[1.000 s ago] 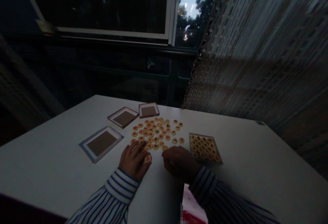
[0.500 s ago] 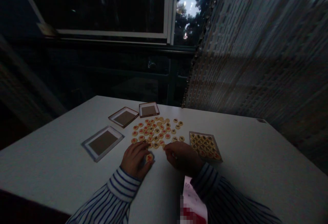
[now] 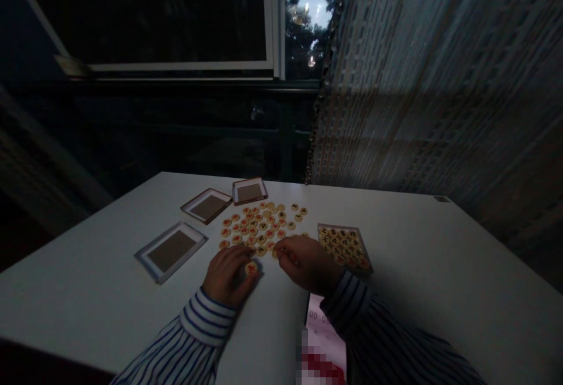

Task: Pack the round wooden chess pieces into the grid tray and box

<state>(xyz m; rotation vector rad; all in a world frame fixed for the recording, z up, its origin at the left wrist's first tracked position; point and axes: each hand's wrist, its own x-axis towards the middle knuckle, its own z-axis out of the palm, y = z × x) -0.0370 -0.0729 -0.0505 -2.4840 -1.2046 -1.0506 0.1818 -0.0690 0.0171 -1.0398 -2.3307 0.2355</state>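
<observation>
On the white table (image 3: 272, 314) lies a loose spread of round xiangqi pieces (image 3: 263, 226), with red or black characters and some blank-looking. At the near left edge of the spread, my left hand (image 3: 226, 273) curls with a red-marked xiangqi piece (image 3: 251, 268) between its thumb and fingers. My right hand (image 3: 308, 262) is closed, its thumb and index fingertips pinched at a piece (image 3: 275, 253) on the near edge, mostly hidden by the fingers. To its right is a square box (image 3: 345, 247) filled with rows of pieces, black ones behind and red ones in front.
Three shallow open boxes with brown bottoms (image 3: 170, 251) (image 3: 206, 205) (image 3: 250, 192) stand at the left and back of the spread. A phone with lit timer screen (image 3: 323, 326) lies under my right forearm. A bead curtain (image 3: 396, 80) hangs behind the table by the window.
The whole view has shifted slightly, so the table things sit a little further left. My right hand has edged forward over the near pieces; my left hand keeps its pose.
</observation>
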